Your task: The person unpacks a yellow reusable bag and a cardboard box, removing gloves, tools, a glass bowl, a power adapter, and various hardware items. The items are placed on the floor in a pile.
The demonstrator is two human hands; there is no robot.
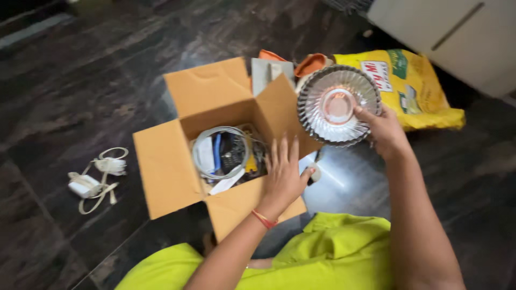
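Holding a ribbed glass bowl (338,104) up on edge in the right hand (384,131), fingers curled over its rim at the lower right, well above the dark floor (80,80) and just beside the raised flap of an open cardboard box (177,172); resting the left hand (282,174) flat and unclenched, fingers spread, on the near edge of that box, gripping nothing

Showing inside the box a coil of grey cable (220,153), something blue and other small odds and ends too jumbled to name; lying well apart on the floor to the left, a white charger (88,185) with its cord bundled; sitting behind the bowl, a yellow sack (414,86) and some orange pieces (310,63)

Risking, as a judgement only, a slip: pinching heavy smooth glass by one edge, with no support beneath, over a hard floor, likely shattering on any drop; knocking the bowl against the stiff flap, or setting it on the hard clutter inside, possibly chipping the ribs
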